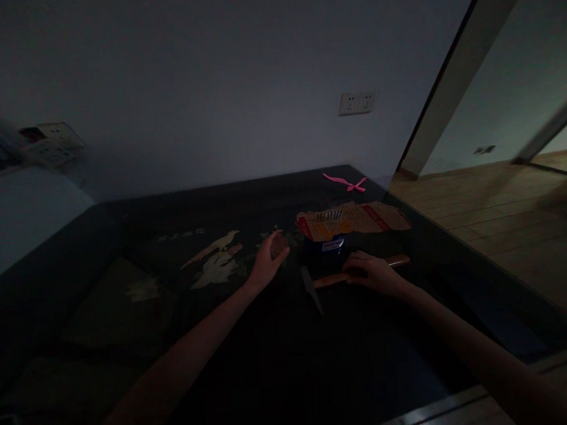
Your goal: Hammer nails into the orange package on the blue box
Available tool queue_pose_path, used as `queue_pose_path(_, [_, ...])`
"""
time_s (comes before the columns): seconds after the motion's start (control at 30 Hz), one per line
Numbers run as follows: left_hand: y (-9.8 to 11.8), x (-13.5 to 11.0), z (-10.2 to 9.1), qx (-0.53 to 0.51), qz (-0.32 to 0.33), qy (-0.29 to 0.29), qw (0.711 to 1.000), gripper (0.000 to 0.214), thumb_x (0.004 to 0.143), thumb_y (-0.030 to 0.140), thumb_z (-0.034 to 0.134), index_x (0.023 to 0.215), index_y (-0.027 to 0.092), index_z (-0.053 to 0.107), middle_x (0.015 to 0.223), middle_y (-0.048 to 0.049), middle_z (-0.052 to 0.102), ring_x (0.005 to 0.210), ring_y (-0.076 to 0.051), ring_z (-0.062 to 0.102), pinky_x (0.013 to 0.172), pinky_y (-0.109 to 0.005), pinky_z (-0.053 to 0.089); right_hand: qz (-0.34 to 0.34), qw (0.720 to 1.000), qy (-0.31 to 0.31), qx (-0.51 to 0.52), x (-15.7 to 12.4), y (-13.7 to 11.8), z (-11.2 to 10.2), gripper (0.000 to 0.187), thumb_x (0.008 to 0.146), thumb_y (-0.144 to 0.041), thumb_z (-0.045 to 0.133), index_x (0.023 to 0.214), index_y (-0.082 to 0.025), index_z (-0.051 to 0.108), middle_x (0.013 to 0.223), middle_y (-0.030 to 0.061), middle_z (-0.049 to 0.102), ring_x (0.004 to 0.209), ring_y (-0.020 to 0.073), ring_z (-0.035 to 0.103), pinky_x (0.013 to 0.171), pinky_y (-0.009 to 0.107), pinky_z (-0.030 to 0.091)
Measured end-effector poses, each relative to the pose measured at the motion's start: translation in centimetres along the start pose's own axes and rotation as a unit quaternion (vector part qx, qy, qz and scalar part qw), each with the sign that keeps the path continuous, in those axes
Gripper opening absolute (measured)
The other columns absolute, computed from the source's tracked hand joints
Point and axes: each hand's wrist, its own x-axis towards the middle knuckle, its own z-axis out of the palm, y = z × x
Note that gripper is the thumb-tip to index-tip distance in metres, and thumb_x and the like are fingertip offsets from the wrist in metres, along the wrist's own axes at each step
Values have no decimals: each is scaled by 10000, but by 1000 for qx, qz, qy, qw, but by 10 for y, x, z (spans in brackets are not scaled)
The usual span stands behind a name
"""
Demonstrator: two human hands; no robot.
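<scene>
A hammer (330, 279) with a wooden handle lies on the dark table (251, 362), its metal head toward me. My right hand (372, 273) rests closed over the handle. My left hand (269, 259) is curled round a small dark round thing I cannot name, just left of the hammer's head. Behind both hands stands a blue box (325, 245) with a torn cardboard flap (353, 219) that holds a row of nails.
A pink ribbon (347, 183) lies at the table's far corner. The tabletop bears a pale bird-and-branch inlay (215, 261). Wall sockets (356, 103) sit above. Wooden floor (497, 211) and a doorway lie to the right.
</scene>
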Motion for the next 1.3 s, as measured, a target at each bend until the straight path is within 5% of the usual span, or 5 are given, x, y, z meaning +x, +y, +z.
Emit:
queue_pose_path(0.3, [25,-101,-47,40,-26,-17,999,352,893,338,543,1221,210,531,1265,-94,585,1223,-224,533,1086,-424,383,-21,1000,-13,1,14,19,4,228,912,-333,613,1069,-170,640,1143,72,643,1014,233,618,865,453,501])
queue_pose_path(0.53, [38,-112,-48,96,72,-57,991,197,905,253,511,1056,184,618,1047,-82,657,1000,-191,622,917,-341,484,-26,1000,-6,7,20,22,-5,222,901,-349,622,1019,-163,647,1067,58,657,951,218,629,826,430,509])
queue_pose_path(0.77, [40,-117,-47,138,159,-146,967,207,924,227,443,836,159,619,783,-48,652,731,-134,618,692,-243,479,-55,989,107,85,15,-67,-9,276,977,-364,448,940,-167,638,943,120,640,910,247,591,800,414,463])
queue_pose_path(0.97, [25,-127,-42,281,337,-224,870,252,853,224,448,613,176,508,529,-9,542,514,-117,526,509,-246,360,-211,953,30,216,33,-166,48,538,1002,-475,276,610,-199,519,575,24,560,581,151,541,569,270,431])
queue_pose_path(1.3, [12,-136,-35,310,414,-302,801,380,724,289,653,448,185,412,376,42,428,406,-104,389,429,-290,241,-266,892,-86,355,46,-168,78,624,952,-641,196,529,-217,369,462,-53,375,404,81,391,439,203,325])
